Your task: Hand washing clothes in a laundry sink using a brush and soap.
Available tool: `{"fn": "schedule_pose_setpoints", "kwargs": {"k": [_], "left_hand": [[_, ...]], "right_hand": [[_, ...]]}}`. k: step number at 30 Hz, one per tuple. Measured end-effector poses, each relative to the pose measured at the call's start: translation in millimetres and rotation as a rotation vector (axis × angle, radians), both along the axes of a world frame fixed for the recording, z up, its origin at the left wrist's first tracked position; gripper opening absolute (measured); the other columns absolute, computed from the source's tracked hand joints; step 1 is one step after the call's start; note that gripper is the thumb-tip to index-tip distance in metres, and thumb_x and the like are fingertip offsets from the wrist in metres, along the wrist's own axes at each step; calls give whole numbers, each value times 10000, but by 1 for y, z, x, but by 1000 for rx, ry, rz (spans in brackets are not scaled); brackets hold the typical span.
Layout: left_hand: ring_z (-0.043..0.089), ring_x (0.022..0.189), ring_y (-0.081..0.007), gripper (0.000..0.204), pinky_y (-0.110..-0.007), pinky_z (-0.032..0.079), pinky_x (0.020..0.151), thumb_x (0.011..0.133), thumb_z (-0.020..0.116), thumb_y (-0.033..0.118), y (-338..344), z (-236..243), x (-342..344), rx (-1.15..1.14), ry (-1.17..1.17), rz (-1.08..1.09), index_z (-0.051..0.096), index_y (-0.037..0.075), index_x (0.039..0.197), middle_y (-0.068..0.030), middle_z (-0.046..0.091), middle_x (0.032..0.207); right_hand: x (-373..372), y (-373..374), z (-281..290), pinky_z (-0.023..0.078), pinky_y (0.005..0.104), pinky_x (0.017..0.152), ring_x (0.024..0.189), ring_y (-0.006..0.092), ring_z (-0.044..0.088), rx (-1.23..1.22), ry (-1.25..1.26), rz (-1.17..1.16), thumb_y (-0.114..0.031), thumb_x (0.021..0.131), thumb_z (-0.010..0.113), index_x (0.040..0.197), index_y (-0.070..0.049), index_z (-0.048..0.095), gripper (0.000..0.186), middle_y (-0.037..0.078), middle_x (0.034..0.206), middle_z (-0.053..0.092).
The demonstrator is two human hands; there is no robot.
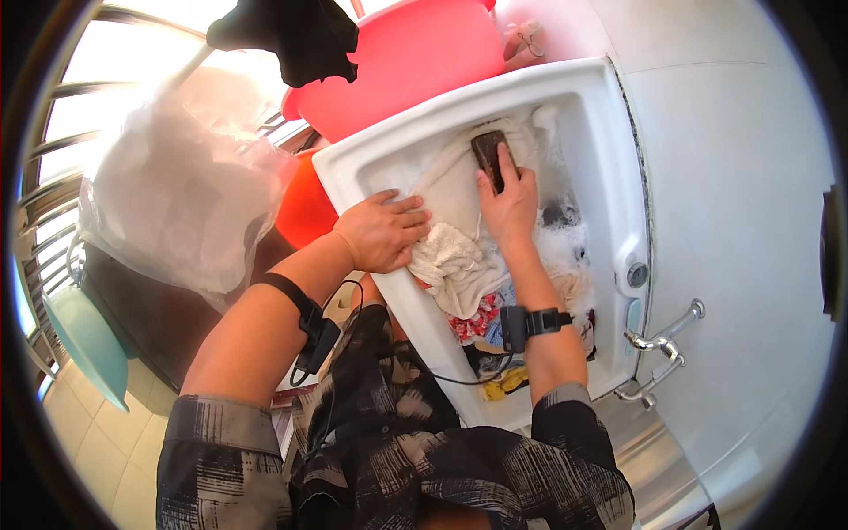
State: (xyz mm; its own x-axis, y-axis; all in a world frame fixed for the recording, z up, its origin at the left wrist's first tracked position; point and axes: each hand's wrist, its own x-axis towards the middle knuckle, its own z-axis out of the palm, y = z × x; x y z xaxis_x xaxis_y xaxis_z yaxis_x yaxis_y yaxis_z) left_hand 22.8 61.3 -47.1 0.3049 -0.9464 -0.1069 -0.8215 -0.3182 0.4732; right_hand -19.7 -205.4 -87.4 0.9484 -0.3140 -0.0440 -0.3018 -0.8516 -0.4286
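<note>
A white cloth [450, 190] lies spread over the sloping inside of a white laundry sink [623, 155], its lower part bunched up. My right hand [511, 208] is closed round a dark brown block, which looks like a scrubbing brush [488, 161], and rests it on the cloth. Its underside is hidden. On the sink's left rim my left hand [384, 231] lies flat, fingers stretched out and touching the cloth's edge. Below the cloth sit a red-patterned cloth [477, 320] and a yellow cloth [506, 384], with suds [565, 243] beside them.
A metal tap [658, 343] juts from the tiled wall on the right. Behind the sink stands a pink tub [402, 66], with a black garment [291, 40] hanging before it. Leftward are an orange basin [305, 203], a clear plastic bag [181, 177] and a pale green basin [86, 340].
</note>
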Motion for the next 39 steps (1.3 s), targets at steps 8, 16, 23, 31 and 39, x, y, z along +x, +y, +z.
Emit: {"fn": "schedule_pose_setpoints", "kwargs": {"k": [8, 16, 23, 31, 39], "left_hand": [[547, 1390, -233, 410, -536, 395, 1176, 824, 643, 247, -10, 7, 3, 52, 4, 63, 720, 139, 1212, -39, 644, 1421], [421, 1481, -263, 407, -555, 278, 1263, 871, 604, 287, -1, 15, 14, 3, -93, -221, 695, 152, 1244, -62, 539, 1526], [552, 1332, -317, 514, -492, 408, 1170, 784, 641, 203, -6, 9, 13, -34, 93, -208, 640, 79, 1283, -142, 616, 1360], [604, 1166, -310, 633, -473, 446, 1109, 743, 660, 216, -9, 19, 14, -82, -14, -87, 584, 6, 1336, -130, 639, 1148], [607, 1110, -301, 331, -478, 453, 1092, 747, 643, 208, -11, 20, 14, 2, 29, -91, 660, 75, 1049, -109, 624, 1094]], "right_hand": [[-16, -4, -6, 522, 486, 784, 933, 368, 636, -30, -111, 100, -371, 867, 785, 1461, -239, 612, 633, 194, 1057, 611], [-7, 41, 4, 482, 499, 860, 1016, 372, 608, 63, -146, 235, -411, 907, 730, 1515, -301, 539, 647, 178, 1138, 599], [-8, 27, -7, 489, 502, 861, 972, 386, 604, 72, -196, 112, -400, 897, 748, 1503, -281, 559, 646, 194, 1097, 595], [2, 0, -26, 528, 472, 866, 998, 372, 631, 313, -265, -236, -355, 936, 742, 1477, -148, 579, 602, 188, 1051, 609], [-42, -51, -50, 498, 489, 933, 1063, 416, 586, -39, -129, -323, -378, 975, 702, 1548, -123, 468, 669, 226, 1155, 583]]}}
